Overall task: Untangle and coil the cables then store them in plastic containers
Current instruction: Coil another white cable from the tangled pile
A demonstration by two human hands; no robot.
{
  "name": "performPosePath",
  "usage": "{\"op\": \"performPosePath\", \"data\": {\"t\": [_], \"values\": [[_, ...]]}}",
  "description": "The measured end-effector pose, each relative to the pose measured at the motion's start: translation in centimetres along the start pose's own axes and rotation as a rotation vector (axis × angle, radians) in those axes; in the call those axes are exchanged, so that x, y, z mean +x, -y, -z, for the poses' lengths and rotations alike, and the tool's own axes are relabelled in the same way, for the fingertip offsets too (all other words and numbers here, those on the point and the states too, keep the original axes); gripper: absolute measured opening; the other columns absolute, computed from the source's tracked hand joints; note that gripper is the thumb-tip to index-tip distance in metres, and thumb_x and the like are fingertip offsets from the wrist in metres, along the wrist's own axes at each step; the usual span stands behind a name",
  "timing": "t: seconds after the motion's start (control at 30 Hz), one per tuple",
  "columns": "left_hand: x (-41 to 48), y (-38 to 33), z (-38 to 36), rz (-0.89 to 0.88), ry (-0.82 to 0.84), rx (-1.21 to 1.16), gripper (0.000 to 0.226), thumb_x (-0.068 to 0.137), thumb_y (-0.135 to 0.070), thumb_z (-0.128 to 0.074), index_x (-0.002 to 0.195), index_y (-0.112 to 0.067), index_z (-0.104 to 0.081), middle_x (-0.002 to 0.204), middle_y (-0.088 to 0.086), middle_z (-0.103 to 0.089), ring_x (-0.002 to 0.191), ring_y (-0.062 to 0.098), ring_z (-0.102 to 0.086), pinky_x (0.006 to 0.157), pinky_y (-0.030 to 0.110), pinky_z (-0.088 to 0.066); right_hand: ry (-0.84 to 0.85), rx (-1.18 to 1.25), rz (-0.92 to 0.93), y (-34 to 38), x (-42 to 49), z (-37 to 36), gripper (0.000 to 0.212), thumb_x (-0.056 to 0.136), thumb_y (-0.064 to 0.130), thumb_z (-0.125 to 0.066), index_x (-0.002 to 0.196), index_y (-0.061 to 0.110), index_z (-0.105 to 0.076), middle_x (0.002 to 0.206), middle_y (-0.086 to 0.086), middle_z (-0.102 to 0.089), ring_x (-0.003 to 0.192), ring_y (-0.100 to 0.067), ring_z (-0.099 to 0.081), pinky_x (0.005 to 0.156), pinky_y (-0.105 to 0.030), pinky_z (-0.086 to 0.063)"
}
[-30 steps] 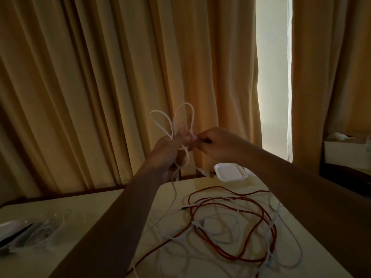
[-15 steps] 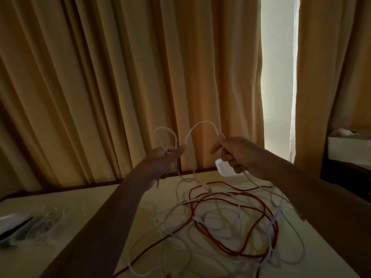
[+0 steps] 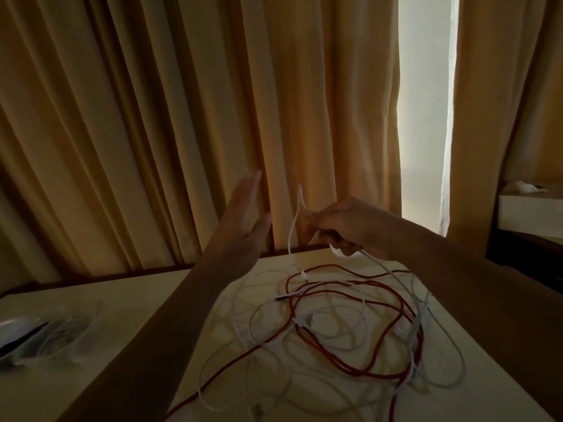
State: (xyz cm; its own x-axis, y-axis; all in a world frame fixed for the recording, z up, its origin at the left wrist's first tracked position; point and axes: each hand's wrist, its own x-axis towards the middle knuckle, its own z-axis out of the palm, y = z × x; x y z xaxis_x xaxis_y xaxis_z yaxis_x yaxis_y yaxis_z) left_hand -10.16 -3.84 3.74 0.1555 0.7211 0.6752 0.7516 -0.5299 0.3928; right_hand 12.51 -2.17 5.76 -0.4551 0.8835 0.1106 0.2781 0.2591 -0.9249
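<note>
The left hand (image 3: 246, 217) has let go of the thin white cable (image 3: 292, 229) and now stands flat, fingers straight, holding nothing. Only the right hand (image 3: 350, 226) pinches it, a short loop rising above the fingers, the rest trailing into the red-and-white cable tangle (image 3: 335, 330) on the pale table (image 3: 106, 300); the coiling probably starts over

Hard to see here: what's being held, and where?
Right hand pinches the white cable near its dangling end; left hand holds nothing.
</note>
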Motion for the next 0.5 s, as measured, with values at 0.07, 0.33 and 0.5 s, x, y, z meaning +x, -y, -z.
{"op": "performPosePath", "data": {"t": [0.07, 0.33, 0.5], "values": [[0.6, -1.8, -0.3, -0.110, 0.104, -0.087, 0.056, 0.109, -0.027, -0.045, 0.161, -0.027, -0.024, 0.161, -0.018, -0.028, 0.150, -0.002, -0.024, 0.119, 0.009, -0.019, 0.045, -0.071, 0.034, 0.7, -0.1, -0.9, 0.045, 0.100, 0.049, -0.052, 0.088, 0.014, -0.078, 0.057, 0.002, -0.050, 0.050, -0.009, -0.038, 0.052, -0.026, -0.032], [1.8, 1.8, 1.3, 0.072, -0.179, 0.064, 0.019, 0.105, -0.019, -0.052, 0.092, -0.027, -0.062, 0.094, -0.009, -0.060, 0.085, 0.004, -0.057, 0.070, 0.020, -0.043, 0.050, -0.206, -0.129, -2.2, -1.8, 1.1, 0.041, 0.104, 0.043, -0.050, 0.098, 0.009, -0.072, 0.060, 0.003, -0.048, 0.049, -0.009, -0.037, 0.047, -0.023, -0.032], [0.7, 3.2, 1.0, 0.067, 0.165, 0.428, 0.037, 0.100, 0.000, -0.051, 0.133, -0.012, -0.064, 0.143, 0.002, -0.056, 0.136, 0.020, -0.050, 0.107, 0.028, -0.040, 0.027, -0.033, -0.146, -4.0, -1.9, 0.3, 0.040, 0.105, 0.041, -0.048, 0.098, 0.010, -0.071, 0.060, 0.004, -0.042, 0.050, -0.009, -0.036, 0.049, -0.025, -0.037]]}}
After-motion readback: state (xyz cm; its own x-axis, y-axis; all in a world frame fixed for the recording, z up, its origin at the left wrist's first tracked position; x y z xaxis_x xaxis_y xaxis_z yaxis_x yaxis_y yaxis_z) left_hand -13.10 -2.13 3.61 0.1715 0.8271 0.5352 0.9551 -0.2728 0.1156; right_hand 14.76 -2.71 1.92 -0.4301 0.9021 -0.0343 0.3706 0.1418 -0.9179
